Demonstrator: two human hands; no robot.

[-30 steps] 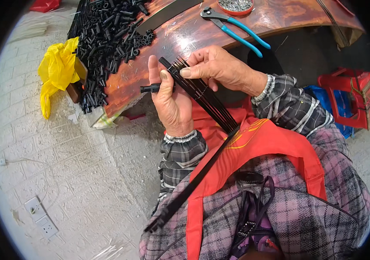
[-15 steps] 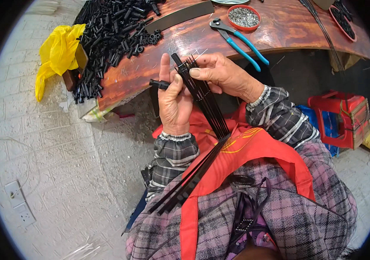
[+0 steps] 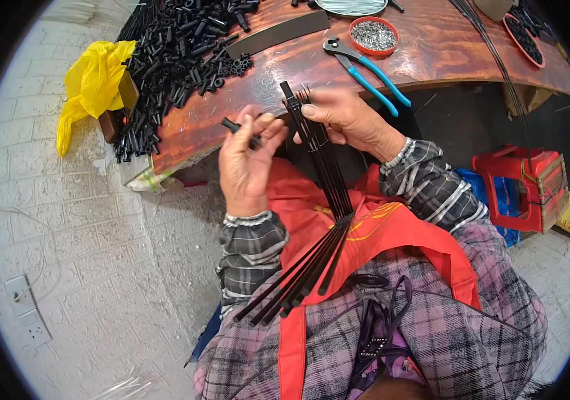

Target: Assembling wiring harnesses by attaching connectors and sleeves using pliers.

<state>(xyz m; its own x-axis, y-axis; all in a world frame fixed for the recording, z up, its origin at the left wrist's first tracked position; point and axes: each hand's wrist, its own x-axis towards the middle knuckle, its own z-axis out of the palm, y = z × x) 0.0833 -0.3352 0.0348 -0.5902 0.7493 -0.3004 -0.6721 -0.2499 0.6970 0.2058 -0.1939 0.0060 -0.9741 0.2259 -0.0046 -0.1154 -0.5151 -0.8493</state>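
Note:
My right hand is closed near the top of a bundle of black umbrella ribs, its fingers partly blurred. A short black tube sticks up out of the bundle's upper end. The ribs slant down over my lap, pinch together at a joint, then fan out at their lower ends. To the left of the bundle, my left hand grips a small black plastic runner between thumb and fingers, apart from the ribs. Part of that runner is hidden by the fingers.
Ahead curves a reddish wooden table with a heap of black plastic parts, a dark curved strip, blue-handled pliers and a red dish of metal bits. A yellow bag hangs at left; a red stool stands right.
My left hand has drawn left and slightly down from the ribs, its fingers curling around the runner. The ribs' lower ends have spread apart, while my right hand stays at the top.

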